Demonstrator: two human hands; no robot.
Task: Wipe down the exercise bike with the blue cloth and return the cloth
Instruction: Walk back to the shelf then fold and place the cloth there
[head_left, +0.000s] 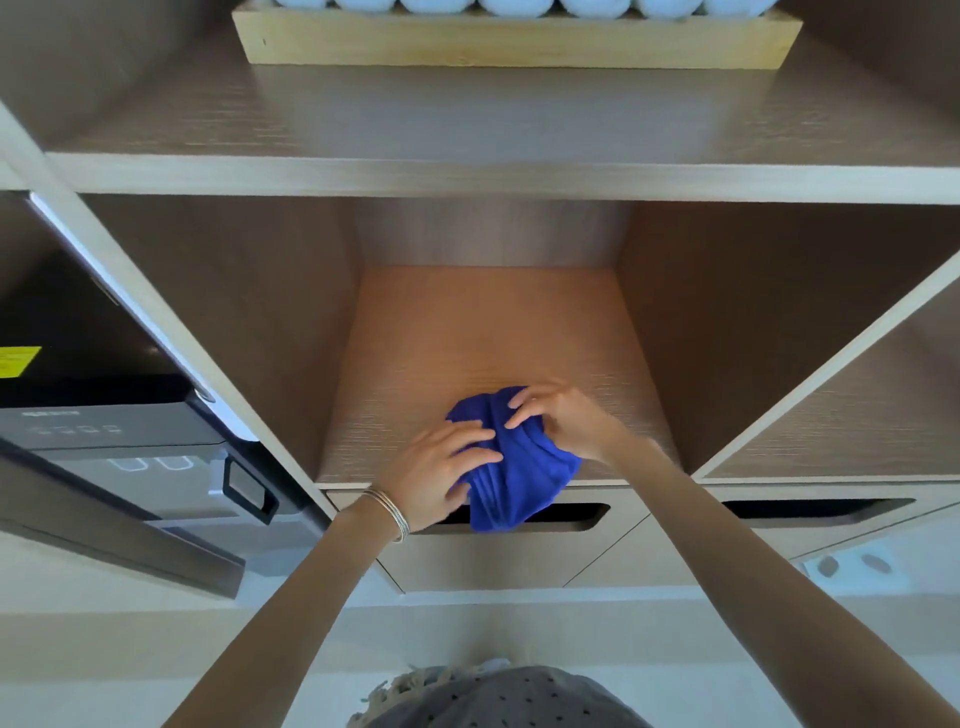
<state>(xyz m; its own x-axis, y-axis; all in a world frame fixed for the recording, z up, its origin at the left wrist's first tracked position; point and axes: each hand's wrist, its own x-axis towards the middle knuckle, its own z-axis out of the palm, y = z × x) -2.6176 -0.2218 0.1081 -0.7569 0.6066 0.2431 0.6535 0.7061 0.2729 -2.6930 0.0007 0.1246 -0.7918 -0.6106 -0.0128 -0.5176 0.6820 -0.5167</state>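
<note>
The blue cloth (514, 467) lies bunched at the front edge of the middle cubby's wooden floor (483, 338), and its lower part hangs over the edge in front of a drawer slot. My left hand (441, 467) grips its left side, with thin bangles on the wrist. My right hand (561, 421) holds its upper right part, fingers pressed into the folds. No exercise bike is in view.
A wooden tray (514, 44) of rolled white towels sits on the shelf above. A dark appliance (119, 441) with an open door fills the left compartment. Drawer fronts with cut-out handle slots (815, 509) run below the cubbies. Another open cubby (857, 415) lies to the right.
</note>
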